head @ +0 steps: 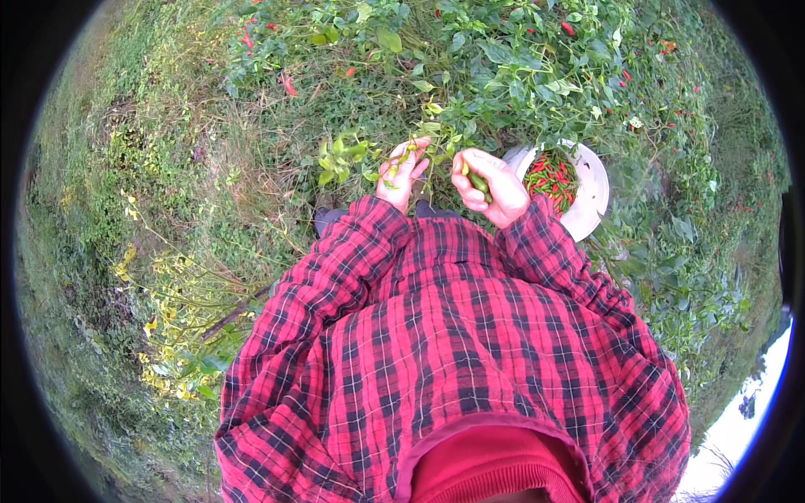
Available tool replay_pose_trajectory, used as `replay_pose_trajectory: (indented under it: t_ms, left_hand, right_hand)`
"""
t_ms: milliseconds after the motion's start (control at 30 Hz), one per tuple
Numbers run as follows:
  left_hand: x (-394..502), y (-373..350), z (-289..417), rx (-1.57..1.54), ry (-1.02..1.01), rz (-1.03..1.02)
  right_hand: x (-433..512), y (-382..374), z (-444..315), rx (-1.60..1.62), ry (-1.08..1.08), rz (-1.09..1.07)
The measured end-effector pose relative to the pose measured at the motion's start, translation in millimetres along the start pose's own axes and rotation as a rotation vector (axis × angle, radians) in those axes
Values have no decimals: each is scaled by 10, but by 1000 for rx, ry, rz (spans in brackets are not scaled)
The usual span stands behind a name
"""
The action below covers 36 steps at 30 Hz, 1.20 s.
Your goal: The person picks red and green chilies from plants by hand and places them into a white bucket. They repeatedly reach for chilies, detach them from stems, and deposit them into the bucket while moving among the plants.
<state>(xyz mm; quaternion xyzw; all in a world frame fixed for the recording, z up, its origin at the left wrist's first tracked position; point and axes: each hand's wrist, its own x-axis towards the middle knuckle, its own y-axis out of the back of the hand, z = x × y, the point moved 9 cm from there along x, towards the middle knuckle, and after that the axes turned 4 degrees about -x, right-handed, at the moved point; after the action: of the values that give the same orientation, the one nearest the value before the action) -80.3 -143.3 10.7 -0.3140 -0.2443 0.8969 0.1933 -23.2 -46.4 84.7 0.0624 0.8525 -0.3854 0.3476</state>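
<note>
My left hand, palm turned up, holds a thin leafy chilli sprig with slim green pods on it. Pale green leaves of the plant stick out to its left. Close by on the right, my right hand is curled around a few green chilli peppers. Just beyond that wrist stands a white plastic bucket, partly hidden by my sleeve. Red and green chillies lie inside it.
Bushy chilli plants with red pods spread ahead and to the right. A red chilli cluster shows at the upper left. Yellowing stems rise beside my left elbow. My dark shoes stand in grass and weeds.
</note>
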Motion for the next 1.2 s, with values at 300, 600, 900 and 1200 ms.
replay_pose_trajectory:
  t_ms: [300, 600, 900, 1200]
  left_hand:
    - [144, 96, -245, -93, -3, -70]
    - [99, -19, -212, 38, -68, -117]
    - [77, 65, -94, 90, 2, 14]
    - [31, -17, -27, -92, -79, -171]
  right_hand:
    - [248, -67, -385, -907, 585, 111]
    - [470, 300, 102, -175, 5, 130]
    - [236, -59, -323, -71, 98, -146]
    - [118, -704, -560, -829, 620, -144]
